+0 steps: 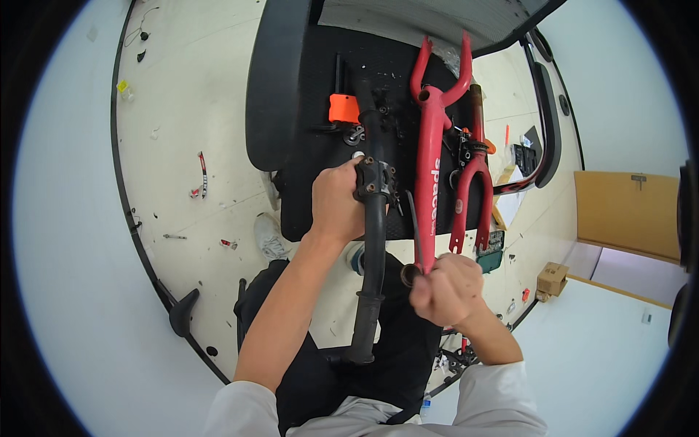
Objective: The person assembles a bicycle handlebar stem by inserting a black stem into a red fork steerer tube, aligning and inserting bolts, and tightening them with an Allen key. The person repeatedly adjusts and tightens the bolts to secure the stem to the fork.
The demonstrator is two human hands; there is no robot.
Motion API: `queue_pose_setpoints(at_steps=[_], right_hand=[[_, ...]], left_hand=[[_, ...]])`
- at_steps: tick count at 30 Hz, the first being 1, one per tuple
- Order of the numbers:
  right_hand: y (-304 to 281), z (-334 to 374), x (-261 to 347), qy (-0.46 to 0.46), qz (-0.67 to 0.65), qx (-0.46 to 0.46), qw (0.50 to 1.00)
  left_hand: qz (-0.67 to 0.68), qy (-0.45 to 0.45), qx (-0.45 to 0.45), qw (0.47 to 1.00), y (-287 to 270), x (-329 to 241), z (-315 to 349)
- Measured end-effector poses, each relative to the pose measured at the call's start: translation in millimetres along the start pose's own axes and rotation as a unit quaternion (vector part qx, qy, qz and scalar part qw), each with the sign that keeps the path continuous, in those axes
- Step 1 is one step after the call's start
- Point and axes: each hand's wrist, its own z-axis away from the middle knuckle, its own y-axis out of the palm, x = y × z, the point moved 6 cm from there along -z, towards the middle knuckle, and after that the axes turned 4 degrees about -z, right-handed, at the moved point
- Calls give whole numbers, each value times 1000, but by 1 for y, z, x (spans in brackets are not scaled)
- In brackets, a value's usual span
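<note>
My left hand is closed around the stem of a black bicycle handlebar, beside its bolted clamp. The bar runs upright in the view, above the chair seat and my lap. To its right lies a pink-red bicycle frame, its near end an open round tube. Over that end my right hand forms a fist around a thin grey rod-like tool, perhaps a hex key. The tool's far end points toward the clamp, apart from it; its grip is hidden by my fingers.
The black office chair carries an orange box-shaped item, small metal parts and a red fork. Loose parts lie on the pale floor, with a green tool case right of the chair. A cardboard box stands by the wall.
</note>
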Motion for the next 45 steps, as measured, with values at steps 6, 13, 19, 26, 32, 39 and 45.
queue_pose_setpoints(at_steps=[6,13,19,26,32,39,45], right_hand=[[24,-76,0,-166,13,108,980],[56,-128,-147,108,7,204,973],[16,-23,-137,306,-46,35,950],[1,15,-19,128,60,-39,989],[11,-50,15,-122,20,57,991],[71,-145,-82,30,115,272,955],[38,-71,-152,198,-29,134,970]], left_hand=[[-111,-23,67,991,15,-4,-1],[-16,29,23,999,15,-8,7],[39,-30,-9,999,-7,0,-3],[30,-41,-15,999,-7,0,-3],[-42,6,5,999,11,-9,3],[-92,69,-4,993,16,-12,11],[14,-8,-16,1000,-2,-3,3]])
